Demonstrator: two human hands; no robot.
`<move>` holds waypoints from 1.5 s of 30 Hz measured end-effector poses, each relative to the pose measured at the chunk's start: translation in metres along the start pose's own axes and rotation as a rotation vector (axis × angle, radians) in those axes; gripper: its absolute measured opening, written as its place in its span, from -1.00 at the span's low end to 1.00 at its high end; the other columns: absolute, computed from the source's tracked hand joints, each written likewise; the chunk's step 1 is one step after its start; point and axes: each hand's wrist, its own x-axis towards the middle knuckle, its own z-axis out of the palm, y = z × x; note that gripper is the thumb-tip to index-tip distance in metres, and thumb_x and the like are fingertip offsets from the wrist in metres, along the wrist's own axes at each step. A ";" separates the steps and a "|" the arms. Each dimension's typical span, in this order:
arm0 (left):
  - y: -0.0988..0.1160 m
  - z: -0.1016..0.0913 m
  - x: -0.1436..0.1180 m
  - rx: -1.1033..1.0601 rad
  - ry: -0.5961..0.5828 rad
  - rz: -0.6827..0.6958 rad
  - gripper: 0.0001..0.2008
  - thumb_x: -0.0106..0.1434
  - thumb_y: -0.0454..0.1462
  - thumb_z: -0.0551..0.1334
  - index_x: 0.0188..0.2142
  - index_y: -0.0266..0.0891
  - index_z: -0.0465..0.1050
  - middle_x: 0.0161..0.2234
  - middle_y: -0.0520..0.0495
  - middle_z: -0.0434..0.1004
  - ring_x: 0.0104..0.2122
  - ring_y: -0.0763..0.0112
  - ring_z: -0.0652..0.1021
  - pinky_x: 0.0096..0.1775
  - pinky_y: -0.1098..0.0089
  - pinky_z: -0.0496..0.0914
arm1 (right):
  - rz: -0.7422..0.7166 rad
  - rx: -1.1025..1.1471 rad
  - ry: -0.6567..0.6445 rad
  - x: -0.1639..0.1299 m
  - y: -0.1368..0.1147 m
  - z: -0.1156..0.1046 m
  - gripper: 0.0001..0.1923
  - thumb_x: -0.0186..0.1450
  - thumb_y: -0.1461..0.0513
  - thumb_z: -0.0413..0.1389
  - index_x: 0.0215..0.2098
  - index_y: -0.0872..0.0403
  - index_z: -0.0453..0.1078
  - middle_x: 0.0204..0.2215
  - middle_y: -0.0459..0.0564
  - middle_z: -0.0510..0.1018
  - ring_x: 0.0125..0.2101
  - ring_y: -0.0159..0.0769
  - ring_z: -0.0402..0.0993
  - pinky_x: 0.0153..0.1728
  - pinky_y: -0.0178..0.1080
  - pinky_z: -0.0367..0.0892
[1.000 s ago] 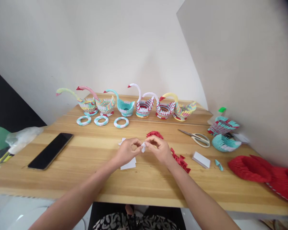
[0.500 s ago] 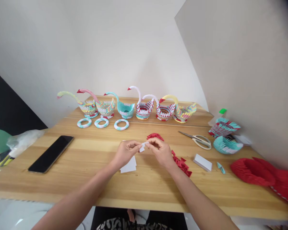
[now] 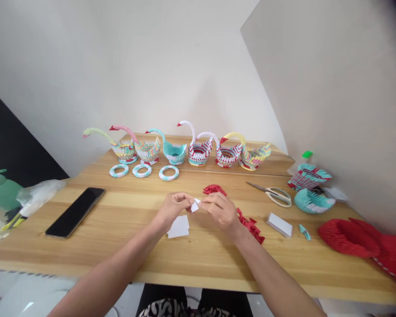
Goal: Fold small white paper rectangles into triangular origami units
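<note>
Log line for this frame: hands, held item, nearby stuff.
left hand: pinching white paper piece | right hand: pinching same piece | below: white paper sheets on table | right: red folded pieces, scissors

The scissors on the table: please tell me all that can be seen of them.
The scissors lie flat on the wooden table, right of the person's hands. The blades look like grey metal, closed, pointing to the far left; the handles are pale cream loops, probably plastic, toward the right. Nothing touches them but the tabletop.
</note>
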 end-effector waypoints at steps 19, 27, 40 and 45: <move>-0.004 0.000 0.005 0.083 -0.001 0.027 -0.79 0.05 -0.19 0.30 -0.57 -0.30 0.43 -0.60 0.04 0.46 -0.54 0.51 0.43 -0.38 0.47 0.32 | 0.093 0.097 -0.104 0.001 -0.001 0.001 -0.74 0.33 0.31 0.00 -0.09 -0.01 0.45 -0.18 0.06 0.55 -0.18 -0.22 0.43 -0.13 -0.09 0.35; -0.009 0.000 0.005 0.095 0.026 0.060 -0.80 0.08 -0.19 0.27 -0.51 -0.31 0.47 -0.54 0.00 0.48 -0.49 0.47 0.44 -0.36 0.45 0.33 | 0.767 0.699 -0.091 0.004 0.002 0.003 -0.61 0.34 0.02 -0.05 -0.12 0.10 0.44 -0.35 0.03 0.56 -0.36 -0.27 0.50 -0.30 -0.23 0.40; -0.008 0.004 0.004 0.283 -0.030 0.067 -0.83 0.09 -0.21 0.25 -0.50 -0.31 0.45 -0.53 0.02 0.45 -0.50 0.50 0.38 -0.41 0.48 0.24 | 0.861 0.573 -0.091 0.002 0.000 0.011 -0.78 0.23 0.11 0.12 -0.44 0.10 0.38 -0.59 -0.15 0.42 -0.55 -0.43 0.31 -0.49 -0.36 0.20; -0.011 0.005 0.004 0.297 -0.044 0.062 -0.83 0.11 -0.22 0.25 -0.48 -0.32 0.44 -0.51 0.00 0.47 -0.48 0.50 0.40 -0.41 0.50 0.26 | 0.818 0.480 -0.103 0.003 -0.004 0.009 -0.79 0.25 0.12 0.09 -0.45 0.09 0.36 -0.57 -0.14 0.42 -0.54 -0.42 0.29 -0.50 -0.37 0.18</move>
